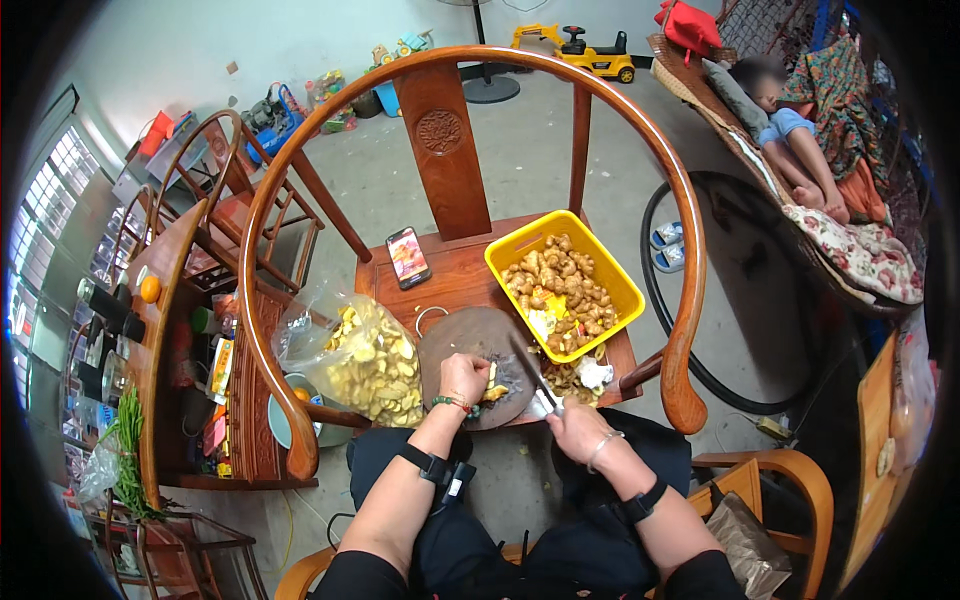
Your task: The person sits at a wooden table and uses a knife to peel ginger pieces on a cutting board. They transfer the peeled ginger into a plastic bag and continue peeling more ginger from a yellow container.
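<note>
My right hand [583,432] is wrapped round the handle of a knife [544,387]. Its dark blade points away from me over the right edge of a round chopping board [465,340]. On the board my left hand [465,378] is closed, with a yellow piece of ginger [492,372] at its fingertips. Another bit of ginger [495,393] lies just below. Left of the board stands a clear plastic bag [375,365] full of sliced ginger. Whole ginger roots [560,285] fill much of a yellow basket [625,285] at the far right of the board.
All this rests on a wooden armchair seat [465,265], ringed by its curved backrest [690,250]. A phone [408,257] lies on the seat. Scraps [568,382] and crumpled white paper [595,374] lie near the knife. A person [790,150] lies on a lounger at the far right.
</note>
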`<state>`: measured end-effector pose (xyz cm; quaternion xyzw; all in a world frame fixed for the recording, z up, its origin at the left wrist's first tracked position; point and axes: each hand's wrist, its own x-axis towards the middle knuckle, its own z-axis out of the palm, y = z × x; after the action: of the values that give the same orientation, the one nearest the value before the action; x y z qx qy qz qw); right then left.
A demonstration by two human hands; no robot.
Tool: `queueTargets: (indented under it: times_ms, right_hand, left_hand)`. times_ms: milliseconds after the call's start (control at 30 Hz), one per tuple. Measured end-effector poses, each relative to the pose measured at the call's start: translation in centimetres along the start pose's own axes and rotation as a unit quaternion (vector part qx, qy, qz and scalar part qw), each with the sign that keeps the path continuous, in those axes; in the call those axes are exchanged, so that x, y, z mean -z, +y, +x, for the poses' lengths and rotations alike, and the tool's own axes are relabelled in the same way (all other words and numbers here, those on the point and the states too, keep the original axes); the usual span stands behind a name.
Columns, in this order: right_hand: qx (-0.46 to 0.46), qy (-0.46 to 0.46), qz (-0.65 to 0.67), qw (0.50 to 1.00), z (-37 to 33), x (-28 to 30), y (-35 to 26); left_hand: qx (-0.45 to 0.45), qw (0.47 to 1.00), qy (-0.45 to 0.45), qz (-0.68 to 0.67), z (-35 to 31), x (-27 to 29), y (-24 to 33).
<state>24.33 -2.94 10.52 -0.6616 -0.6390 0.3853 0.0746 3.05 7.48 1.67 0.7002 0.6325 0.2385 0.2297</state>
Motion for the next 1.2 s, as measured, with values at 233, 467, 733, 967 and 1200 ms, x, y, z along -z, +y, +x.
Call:
queueTargets:
  times_ms: [233,467,733,967,1200]
  right_hand:
    - [-0.030,0.029,-0.014,0.999,-4.4,0.6,2.4]
    - [0.011,0.067,0.024,0.997,-3.6,-1.1,3.0]
    - [0.068,0.059,0.056,0.994,-2.0,-2.7,4.7]
    - [0.084,0.036,0.038,0.995,-1.7,-3.3,4.7]
    - [0.032,0.049,0.006,0.998,-3.3,-1.8,3.9]
  left_hand:
    - [-0.007,0.997,-0.073,0.027,-0.2,2.9,0.5]
    - [-0.020,0.975,-0.124,0.183,1.1,-0.4,0.5]
    - [0.003,0.973,-0.133,0.186,1.2,-1.1,2.6]
    - [0.000,0.974,-0.065,0.216,1.5,-1.7,2.8]
    - [-0.056,0.995,0.062,0.049,0.8,3.0,3.2]
